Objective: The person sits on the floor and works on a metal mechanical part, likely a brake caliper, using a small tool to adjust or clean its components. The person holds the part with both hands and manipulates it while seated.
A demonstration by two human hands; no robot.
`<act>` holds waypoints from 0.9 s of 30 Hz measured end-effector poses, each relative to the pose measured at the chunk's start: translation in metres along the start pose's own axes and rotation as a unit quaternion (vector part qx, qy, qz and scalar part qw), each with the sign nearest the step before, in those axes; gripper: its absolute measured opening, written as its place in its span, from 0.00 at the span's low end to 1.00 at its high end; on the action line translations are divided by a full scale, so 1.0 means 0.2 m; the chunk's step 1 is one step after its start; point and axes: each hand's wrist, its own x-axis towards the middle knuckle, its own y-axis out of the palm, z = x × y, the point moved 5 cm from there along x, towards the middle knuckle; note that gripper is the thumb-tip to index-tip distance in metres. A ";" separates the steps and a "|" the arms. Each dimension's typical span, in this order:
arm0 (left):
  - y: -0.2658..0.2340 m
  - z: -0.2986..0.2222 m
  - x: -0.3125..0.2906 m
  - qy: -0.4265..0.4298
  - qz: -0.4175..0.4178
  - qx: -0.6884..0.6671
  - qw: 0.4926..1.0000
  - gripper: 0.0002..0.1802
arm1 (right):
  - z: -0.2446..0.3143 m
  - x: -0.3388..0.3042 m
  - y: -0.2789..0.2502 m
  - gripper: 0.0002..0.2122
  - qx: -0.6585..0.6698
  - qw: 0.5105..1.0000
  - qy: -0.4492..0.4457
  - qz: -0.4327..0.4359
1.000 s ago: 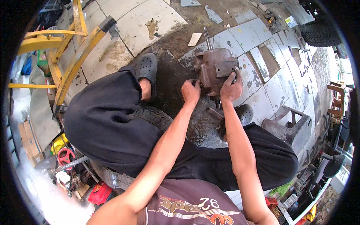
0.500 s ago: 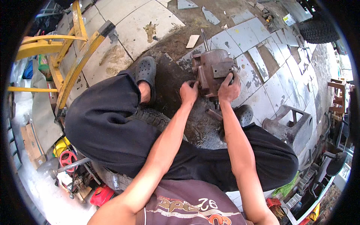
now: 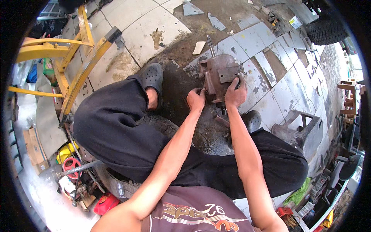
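Lettering in white, gold and orange spreads over the chest of your maroon shirt (image 3: 193, 199), upside down in this view. Dark print also marks a cardboard box (image 3: 34, 149) at the far left, and a small white-and-yellow packet (image 3: 295, 22) lies at the upper right; the print on both is too small to read. A red container (image 3: 104, 203) sits at the lower left, its contents hidden from you, while an orange-red piece (image 3: 285, 212) near your right forearm has thin strands beside it. One brown metal housing (image 3: 211, 75) is on the floor ahead of you, between and beyond your two grey clogs (image 3: 152, 75), with a slim shaft (image 3: 211, 46) pointing away from you and one flat plate (image 3: 227, 73) on its right part. Your right hand (image 3: 236, 93) grips the housing's right edge, just below that plate; your left hand (image 3: 196, 99) has its fingers bent in at the lower left edge, and whether they close on anything cannot be told. One grey casing (image 3: 311, 131) with openings sits to your right, and one yellow frame (image 3: 92, 58) stands to your left
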 end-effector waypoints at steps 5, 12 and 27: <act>0.01 -0.06 0.03 0.012 -0.040 0.025 0.999 0.15 | 0.02 -0.01 -0.01 0.16 0.002 0.999 -0.031 -0.027; 0.05 -0.03 0.06 -0.019 -0.040 0.035 0.998 0.16 | 0.02 0.00 -0.01 0.15 0.013 0.998 -0.045 -0.036; 0.00 -0.10 -0.03 0.054 0.051 0.144 0.987 0.17 | 0.04 -0.01 -0.04 0.18 -0.016 0.999 0.001 0.029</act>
